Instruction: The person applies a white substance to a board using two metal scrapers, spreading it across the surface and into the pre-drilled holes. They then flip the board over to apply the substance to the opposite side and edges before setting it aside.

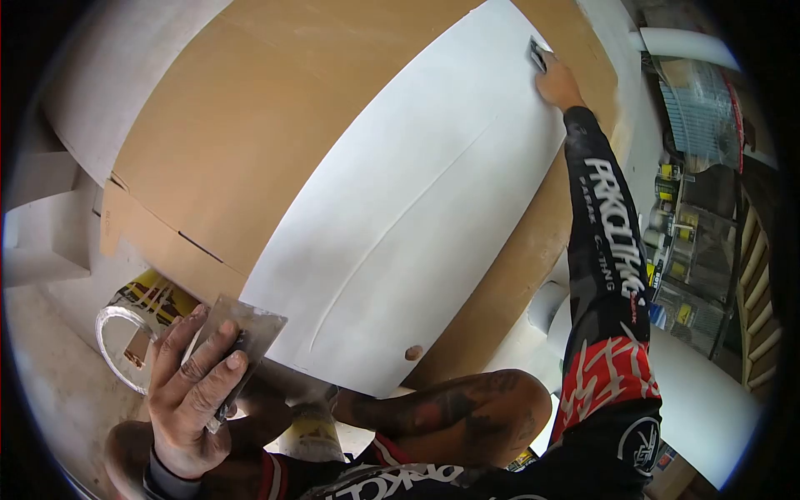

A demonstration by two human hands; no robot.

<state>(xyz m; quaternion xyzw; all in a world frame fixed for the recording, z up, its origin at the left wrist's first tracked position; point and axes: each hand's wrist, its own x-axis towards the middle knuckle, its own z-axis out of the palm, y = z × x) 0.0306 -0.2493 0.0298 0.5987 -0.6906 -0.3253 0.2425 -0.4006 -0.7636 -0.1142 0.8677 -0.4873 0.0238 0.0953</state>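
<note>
A long white panel lies on brown cardboard, with a thin raised line running along its length and a small round hole near its lower end. At the panel's far right edge, my right hand grips a small putty knife against the white surface. Close to my body at the lower left, my left hand holds a wide, smeared metal scraper blade beside the panel's near end. The fingers lie over the blade.
An open bucket stands left of my left hand. Another container is between my legs. White cylinders lie at the right, near several cans and a wooden slatted piece.
</note>
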